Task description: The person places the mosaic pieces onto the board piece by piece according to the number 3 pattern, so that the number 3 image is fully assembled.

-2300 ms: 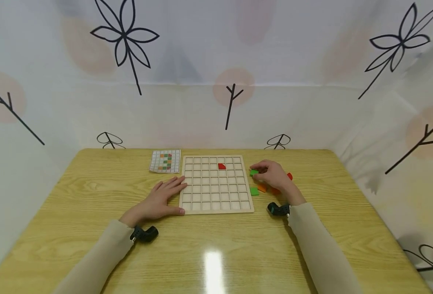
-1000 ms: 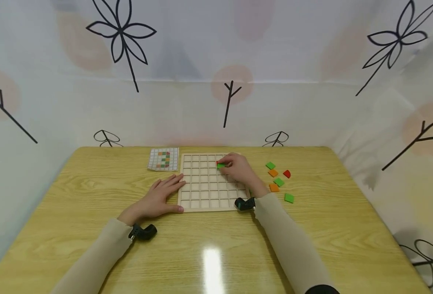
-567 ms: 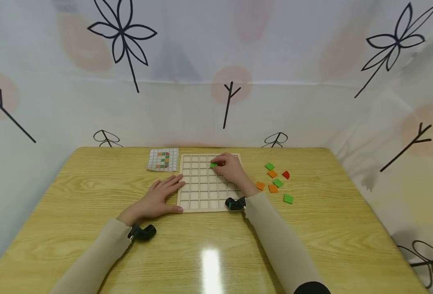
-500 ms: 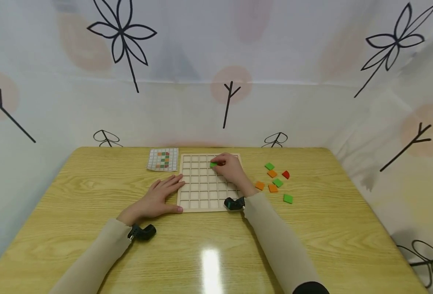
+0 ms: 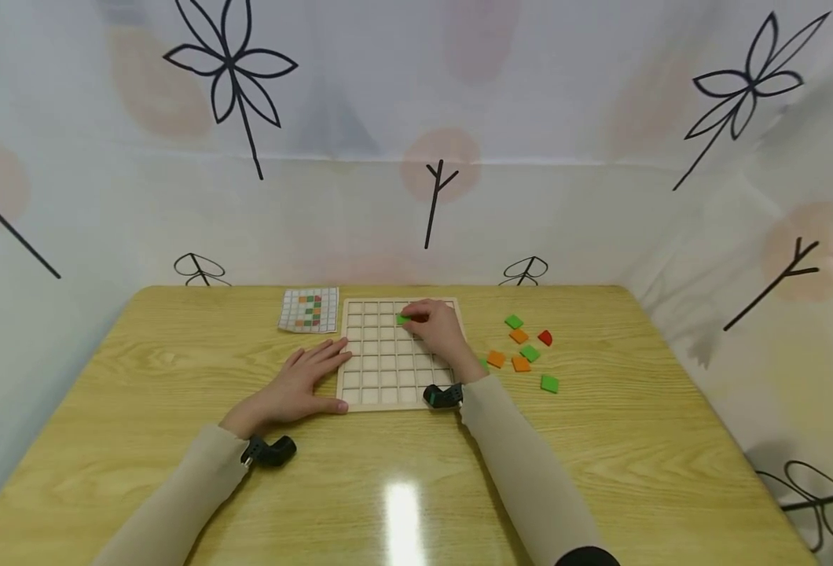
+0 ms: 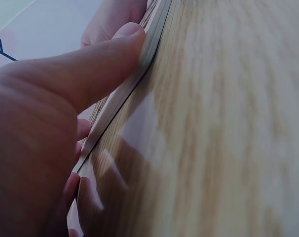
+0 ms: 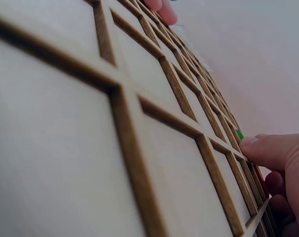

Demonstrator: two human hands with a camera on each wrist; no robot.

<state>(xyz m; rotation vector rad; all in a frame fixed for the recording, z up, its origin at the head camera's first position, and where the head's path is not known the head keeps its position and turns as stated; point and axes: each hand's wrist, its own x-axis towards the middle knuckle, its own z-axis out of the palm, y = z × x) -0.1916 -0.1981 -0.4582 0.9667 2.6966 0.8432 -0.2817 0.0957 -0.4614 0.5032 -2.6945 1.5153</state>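
A light wooden grid board lies on the table. My left hand rests at its left edge, fingers spread, with the thumb against the rim in the left wrist view. Over the upper part of the board, my right hand pinches a small green square tile between thumb and fingers, at a grid cell. The right wrist view shows only a sliver of that green tile at the thumb tip. Behind the right thumb there, a red tile partly shows on the board, mostly covered by the hand.
Right of the board lie loose green tiles, orange tiles and a red rounded tile. A paper card printed with a coloured grid pattern lies at the board's upper left. A patterned cloth hangs behind the table.
My right hand has picked up a green tile from the right and carried it left over the board, shifting slightly further left past the red tile. The left hand stays at the board's edge.
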